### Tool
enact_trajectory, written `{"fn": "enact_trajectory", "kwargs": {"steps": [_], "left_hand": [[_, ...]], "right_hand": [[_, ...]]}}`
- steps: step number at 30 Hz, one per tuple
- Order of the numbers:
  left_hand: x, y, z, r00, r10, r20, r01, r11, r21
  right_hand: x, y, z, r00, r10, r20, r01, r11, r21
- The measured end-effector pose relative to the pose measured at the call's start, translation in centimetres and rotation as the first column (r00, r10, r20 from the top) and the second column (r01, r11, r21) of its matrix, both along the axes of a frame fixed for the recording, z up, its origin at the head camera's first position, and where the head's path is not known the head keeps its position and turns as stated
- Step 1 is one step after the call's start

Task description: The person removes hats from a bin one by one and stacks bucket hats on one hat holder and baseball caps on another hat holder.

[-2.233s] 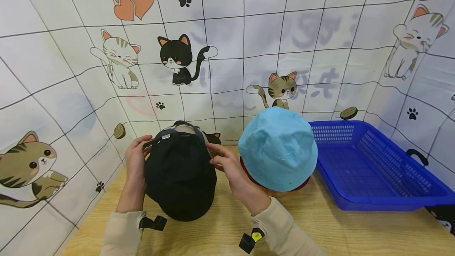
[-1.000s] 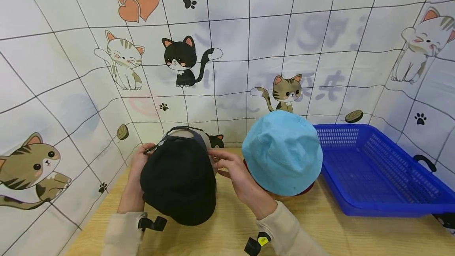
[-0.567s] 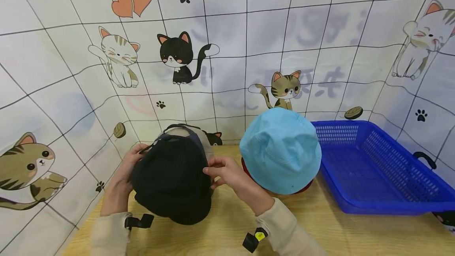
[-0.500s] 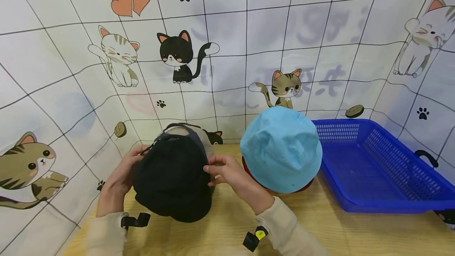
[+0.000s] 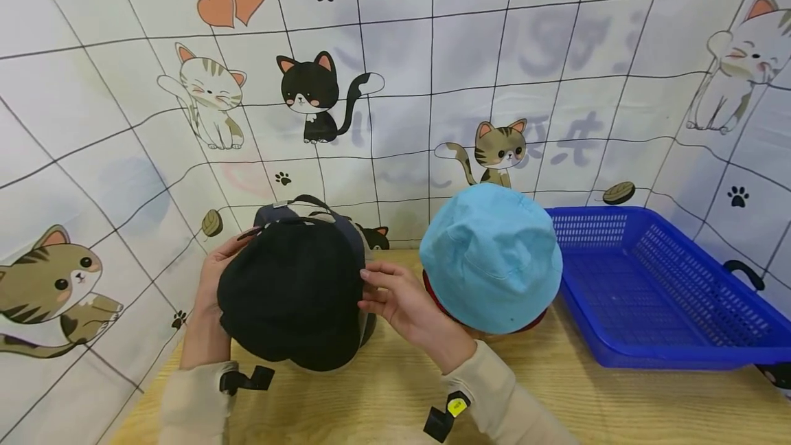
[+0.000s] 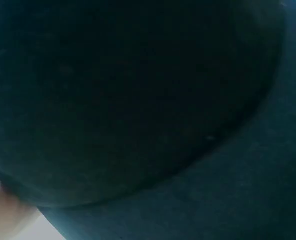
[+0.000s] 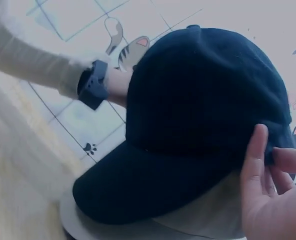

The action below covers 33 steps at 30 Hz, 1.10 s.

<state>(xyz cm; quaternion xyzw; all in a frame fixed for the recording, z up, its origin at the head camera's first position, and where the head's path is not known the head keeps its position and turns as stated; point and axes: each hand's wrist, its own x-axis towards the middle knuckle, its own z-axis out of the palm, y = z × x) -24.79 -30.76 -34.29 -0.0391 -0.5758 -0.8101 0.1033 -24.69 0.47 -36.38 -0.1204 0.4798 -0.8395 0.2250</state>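
A black baseball cap (image 5: 290, 294) sits over a grey and navy cap (image 5: 278, 213), whose back strap and edge show behind it. My left hand (image 5: 213, 287) holds the black cap's left rear edge, its fingertips partly hidden behind the fabric. On the other side, my right hand (image 5: 408, 307) pinches the lower right edge between thumb and fingers. The right wrist view shows the dark cap (image 7: 203, 95) with its brim pointing down-left, over a pale cap (image 7: 203, 220). Dark fabric (image 6: 138, 100) fills most of the left wrist view, beside a blurred finger (image 6: 8, 212).
A light blue bucket hat (image 5: 491, 259) with a dark red edge (image 5: 534, 321) beneath it stands right of my right hand. Farther right is a blue plastic basket (image 5: 636, 356). Cat-patterned wall covering (image 5: 402, 122) rises behind the wooden table (image 5: 346, 404).
The black cap has shifted slightly left and up, and more of the navy cap shows behind it. My right fingers have moved from the grey cap's side to the black cap's edge.
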Motion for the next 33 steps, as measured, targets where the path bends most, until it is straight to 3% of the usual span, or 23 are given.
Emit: {"fn": "enact_trajectory", "kwargs": {"steps": [5, 8, 11, 16, 21, 28, 33], "left_hand": [[-0.5, 0.8, -0.4, 0.997, -0.063, -0.052, 0.064, 0.997, 0.032], [-0.7, 1.0, -0.8, 0.990, -0.118, -0.074, 0.120, 0.993, 0.017], [-0.8, 1.2, -1.0, 0.988, -0.141, -0.056, 0.140, 0.990, -0.012], [-1.0, 1.3, -1.1, 0.997, -0.054, 0.051, 0.058, 0.995, -0.083], [-1.4, 1.6, -1.4, 0.988, 0.061, 0.142, -0.030, 0.978, -0.207], [-2.4, 1.7, -2.8, 0.984, 0.083, 0.156, -0.039, 0.963, -0.267], [-2.4, 1.7, -2.8, 0.976, 0.106, 0.190, -0.047, 0.956, -0.289]], "right_hand": [[-0.3, -0.6, -0.8, 0.993, -0.082, 0.083, 0.085, 0.996, -0.025], [-0.5, -0.8, -1.4, 0.989, -0.114, 0.094, 0.114, 0.993, 0.004], [-0.7, -0.8, -1.9, 0.988, -0.127, 0.089, 0.121, 0.990, 0.072], [-1.0, -0.8, -2.4, 0.986, -0.159, 0.056, 0.144, 0.969, 0.202], [-1.2, -0.7, -2.7, 0.983, -0.179, 0.039, 0.163, 0.952, 0.259], [-1.6, -0.6, -3.2, 0.977, -0.209, 0.043, 0.186, 0.934, 0.305], [-1.9, -0.8, -3.5, 0.973, -0.225, 0.060, 0.194, 0.925, 0.328]]}}
